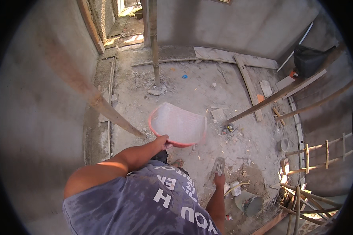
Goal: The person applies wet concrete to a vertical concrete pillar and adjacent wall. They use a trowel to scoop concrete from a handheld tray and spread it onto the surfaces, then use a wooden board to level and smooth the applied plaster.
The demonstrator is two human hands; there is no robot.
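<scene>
Unfinished room with grey walls [243, 29] and dusty, rubble-strewn floor [192, 88], seen in head view. Left hand [163, 143] was clamped on near rim of wide, shallow red-rimmed basin [178, 121], pale grey inside, near middle of view. Right hand [219, 179], lower and well to right, was closed around flat trowel [219, 162], blade pointing away from body. Wooden poles [154, 43] stood around basin. Long planks [248, 84] lay beyond, to right. Grey bucket [244, 198] sat near right hand.

Wide head-worn fisheye view, facing steeply down: white-lettered dark grey shirt [121, 203] close, dusty grey floor [180, 89] farther off.
</scene>
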